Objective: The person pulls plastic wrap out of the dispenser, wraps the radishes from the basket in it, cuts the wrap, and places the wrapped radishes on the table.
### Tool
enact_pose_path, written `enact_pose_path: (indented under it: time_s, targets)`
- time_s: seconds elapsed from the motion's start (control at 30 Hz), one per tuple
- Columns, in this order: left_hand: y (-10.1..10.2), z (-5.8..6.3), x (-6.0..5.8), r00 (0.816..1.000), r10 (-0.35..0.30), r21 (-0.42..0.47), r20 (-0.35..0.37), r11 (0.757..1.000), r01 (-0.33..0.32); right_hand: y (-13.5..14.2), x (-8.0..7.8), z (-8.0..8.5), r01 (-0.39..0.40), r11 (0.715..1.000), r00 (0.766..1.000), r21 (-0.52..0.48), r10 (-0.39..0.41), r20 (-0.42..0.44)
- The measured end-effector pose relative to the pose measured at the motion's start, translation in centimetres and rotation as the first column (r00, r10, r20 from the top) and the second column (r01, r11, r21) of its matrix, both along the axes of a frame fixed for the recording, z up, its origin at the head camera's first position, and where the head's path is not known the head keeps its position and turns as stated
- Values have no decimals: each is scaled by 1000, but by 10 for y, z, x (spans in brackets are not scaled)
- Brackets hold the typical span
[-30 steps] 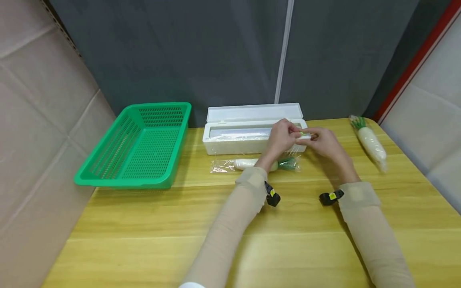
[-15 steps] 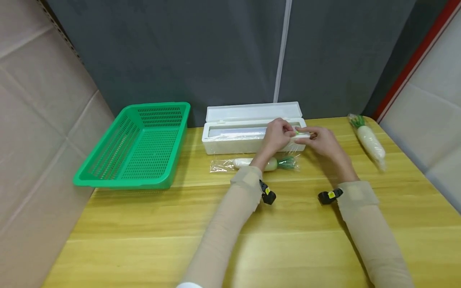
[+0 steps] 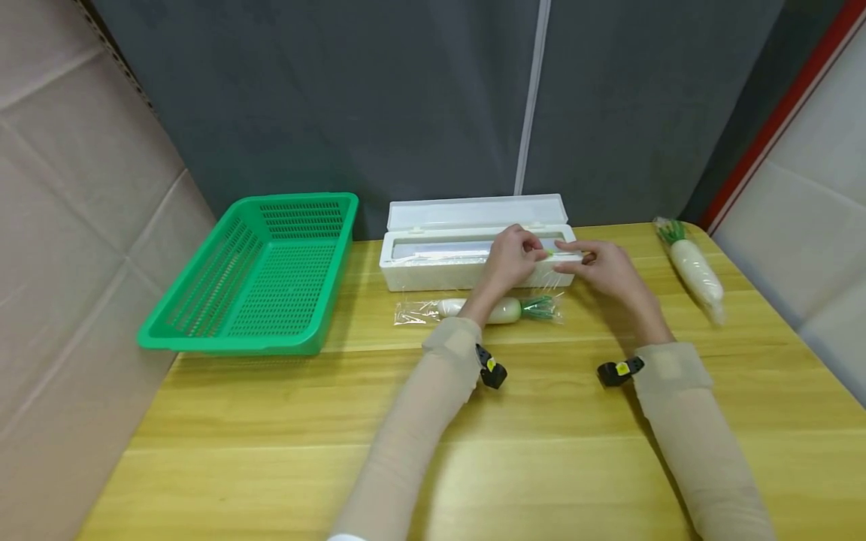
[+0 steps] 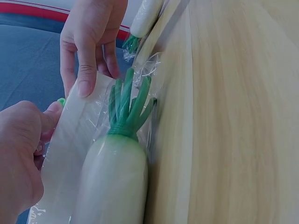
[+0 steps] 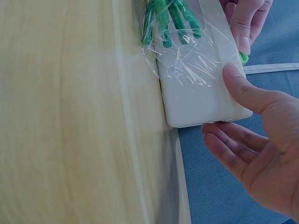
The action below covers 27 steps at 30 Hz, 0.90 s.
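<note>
A white cling film dispenser box (image 3: 433,275) stands at the back of the table, its lid (image 3: 473,212) raised. My left hand (image 3: 509,259) pinches a small green slider (image 5: 244,58) on the box's top front edge; the fingertips partly hide it. With thumb on the front edge and fingers against the end, my right hand (image 3: 609,272) holds the box's right end. Clear film hangs over the front of the box. Right before it lies a wrapped white radish (image 4: 117,172) with green stems, partly behind my left wrist in the head view.
On the left stands a green perforated basket (image 3: 314,338). A second wrapped radish (image 3: 697,270) lies near the table's right edge. A dark grey partition (image 3: 338,98) rises behind the table (image 3: 541,466), with pale walls at both sides.
My left hand has moved left along the box's edge with the green slider, away from my right hand. The right hand stays almost in place at the box's end.
</note>
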State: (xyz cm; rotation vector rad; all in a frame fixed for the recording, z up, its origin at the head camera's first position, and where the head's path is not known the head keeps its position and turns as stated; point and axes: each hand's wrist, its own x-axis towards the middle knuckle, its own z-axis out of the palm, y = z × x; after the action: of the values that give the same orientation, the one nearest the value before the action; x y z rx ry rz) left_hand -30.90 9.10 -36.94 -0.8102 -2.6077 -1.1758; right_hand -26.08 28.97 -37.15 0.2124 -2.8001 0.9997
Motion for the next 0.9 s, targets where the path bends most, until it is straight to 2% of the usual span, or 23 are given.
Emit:
enact_pose_path:
  time_s: [0.27,0.63,0.9]
  targets:
    - [-6,0,0,1000,-11,9,9,1000,11,0,0,0,1,1000,1000,-1,-1,4]
    - [-10,2,-2,998,-32,-8,60,999,33,0,2,2,6,1000,1000,-3,-5,20]
    - [-15,-1,-3,998,-65,-67,11,996,66,-1,0,1,4,1000,1000,4,-4,25]
